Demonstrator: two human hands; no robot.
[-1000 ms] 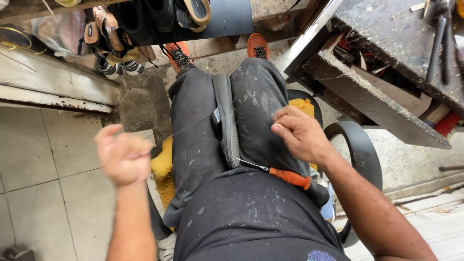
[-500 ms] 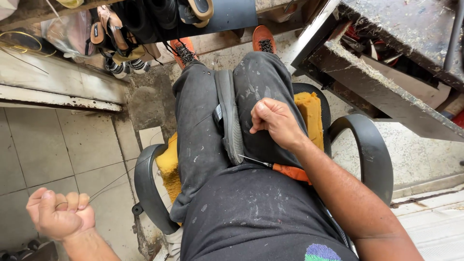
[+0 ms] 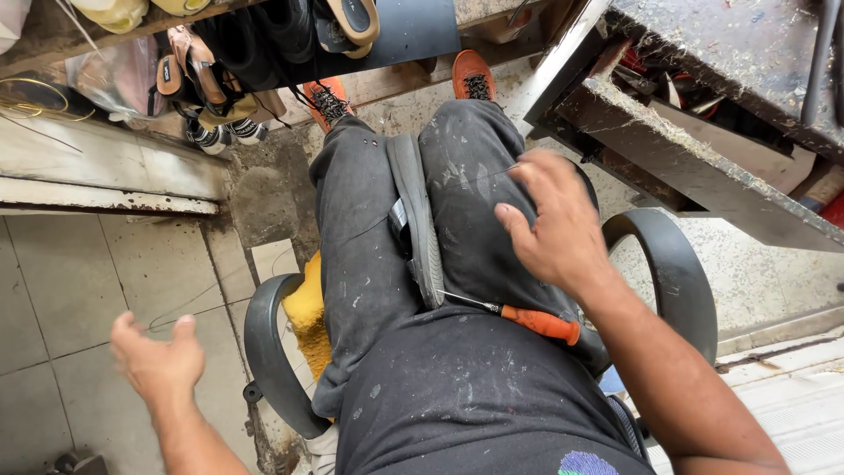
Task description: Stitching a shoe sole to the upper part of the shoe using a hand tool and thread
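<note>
A dark grey shoe [image 3: 418,220] stands on edge, wedged between my thighs in paint-flecked dark trousers. An awl with an orange handle [image 3: 538,323] lies across my right thigh, its metal tip against the shoe's heel end. My right hand [image 3: 554,220] hovers over the right thigh just right of the shoe, fingers spread, holding nothing. My left hand [image 3: 158,361] is out to the left over the tiled floor, palm up and fingers apart. A thin thread [image 3: 189,308] curves above that hand; it seems loose.
I sit in a chair with black curved armrests [image 3: 677,264] and a yellow foam cushion [image 3: 308,317]. A low shelf of shoes and sandals [image 3: 211,79] runs ahead. A dusty workbench [image 3: 703,167] with tools stands at the right.
My left hand, earlier a fist drawn out to the left, has opened and risen slightly. My right hand has lifted off the shoe and spread its fingers.
</note>
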